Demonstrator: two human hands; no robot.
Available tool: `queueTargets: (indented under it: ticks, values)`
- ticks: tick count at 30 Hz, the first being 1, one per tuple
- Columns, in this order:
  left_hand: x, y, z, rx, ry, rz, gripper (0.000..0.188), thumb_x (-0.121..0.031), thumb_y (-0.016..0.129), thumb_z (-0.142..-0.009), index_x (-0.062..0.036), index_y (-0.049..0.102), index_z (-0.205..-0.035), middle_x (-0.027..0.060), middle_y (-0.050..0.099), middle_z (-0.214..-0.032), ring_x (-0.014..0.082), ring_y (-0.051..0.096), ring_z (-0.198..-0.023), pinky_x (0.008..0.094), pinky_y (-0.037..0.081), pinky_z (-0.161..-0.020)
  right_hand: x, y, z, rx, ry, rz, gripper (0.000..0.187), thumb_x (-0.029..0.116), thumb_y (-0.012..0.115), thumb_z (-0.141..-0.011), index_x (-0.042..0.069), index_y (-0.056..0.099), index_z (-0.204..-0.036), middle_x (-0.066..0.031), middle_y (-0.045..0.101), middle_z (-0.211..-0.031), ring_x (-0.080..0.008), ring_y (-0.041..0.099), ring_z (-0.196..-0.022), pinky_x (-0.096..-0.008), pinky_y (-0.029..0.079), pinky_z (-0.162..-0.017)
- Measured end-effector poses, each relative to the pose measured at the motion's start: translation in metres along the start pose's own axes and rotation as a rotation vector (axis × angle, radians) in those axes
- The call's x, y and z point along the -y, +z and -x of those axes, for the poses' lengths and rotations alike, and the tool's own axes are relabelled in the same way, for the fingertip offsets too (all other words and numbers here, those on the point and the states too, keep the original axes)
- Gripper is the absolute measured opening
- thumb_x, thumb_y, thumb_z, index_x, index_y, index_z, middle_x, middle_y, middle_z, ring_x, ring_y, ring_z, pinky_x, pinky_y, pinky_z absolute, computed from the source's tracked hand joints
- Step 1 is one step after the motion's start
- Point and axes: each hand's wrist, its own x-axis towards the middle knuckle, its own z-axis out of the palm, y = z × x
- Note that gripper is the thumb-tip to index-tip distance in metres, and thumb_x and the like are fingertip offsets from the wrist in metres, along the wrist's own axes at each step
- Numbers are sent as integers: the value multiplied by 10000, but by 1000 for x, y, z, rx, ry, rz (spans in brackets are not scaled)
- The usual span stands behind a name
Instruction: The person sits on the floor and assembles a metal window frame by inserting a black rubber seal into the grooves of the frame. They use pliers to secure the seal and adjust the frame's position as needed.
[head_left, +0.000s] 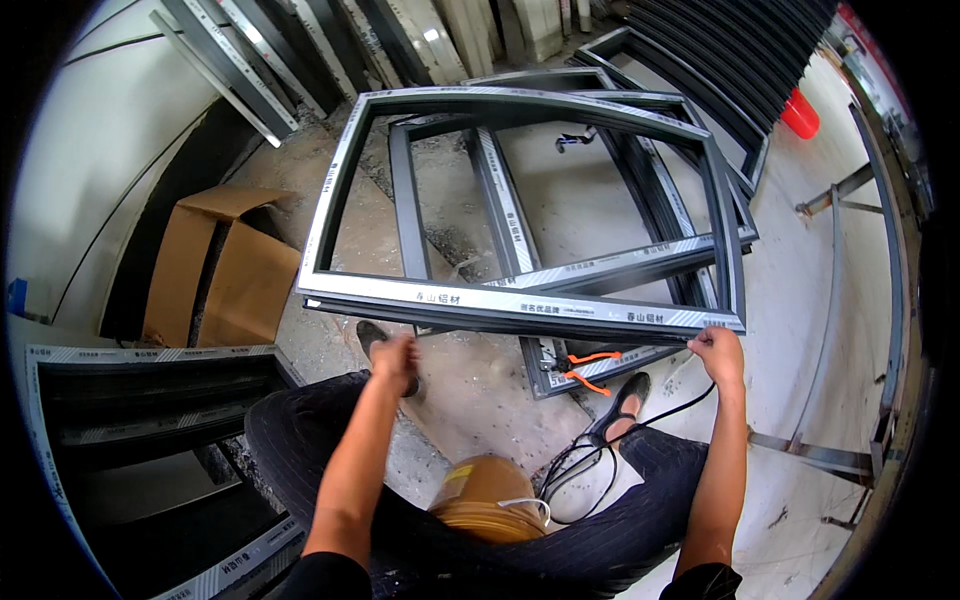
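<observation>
A dark window frame point(470, 300) with whitish protective film lies tilted over other frames in front of me. At its near right corner, my right hand point(718, 352) is closed in a pinch. A thin black strip point(665, 408) runs from this hand down to loose loops near my right foot; the exact grip is partly hidden by the fingers. My left hand point(395, 362) hovers just below the frame's near left edge, smeared by motion, its fingers unclear. Orange-handled cutters point(590, 370) rest on a lower frame below the near edge.
A yellow-brown bucket point(480, 500) stands between my legs. More frames point(150, 354) are stacked at lower left, beside an open cardboard box point(245, 285). Long profiles point(230, 60) lean at the back. A metal rack point(835, 300) and a red container point(800, 115) are on the right.
</observation>
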Motion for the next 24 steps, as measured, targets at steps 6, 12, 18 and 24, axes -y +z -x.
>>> queueTargets:
  ticks: [6, 12, 18, 24]
  values:
    - [18, 133, 59, 326, -157, 195, 232, -252, 650, -859, -50, 557, -925, 67, 619, -866, 207, 621, -860, 290, 531, -690, -13, -5, 9, 12, -10, 13, 197, 210, 705, -682, 28, 664, -746, -159, 637, -708, -314, 620, -684, -389, 462, -621]
    - [43, 142, 39, 203, -60, 301, 153, -115, 627, -865, -15, 516, -898, 89, 599, -820, 233, 628, -755, 300, 577, -702, 10, -7, 18, 11, 41, -1, 194, 214, 703, -678, 37, 659, -745, -162, 630, -721, -329, 612, -709, -411, 455, -633]
    - [48, 158, 43, 216, -136, 270, 140, -153, 587, -895, -24, 537, -921, 96, 603, -858, 218, 613, -782, 295, 559, -710, 8, -9, 26, -21, 26, 14, 173, 201, 711, -671, 50, 651, -730, -158, 621, -727, -336, 600, -732, -422, 452, -640]
    - [67, 174, 41, 244, -84, 297, 167, -153, 580, -899, -9, 539, -972, 130, 636, -887, 243, 628, -836, 348, 554, -744, 10, -7, 34, -25, 5, 38, 167, 206, 712, -687, 58, 653, -738, -153, 623, -750, -335, 598, -765, -427, 455, -653]
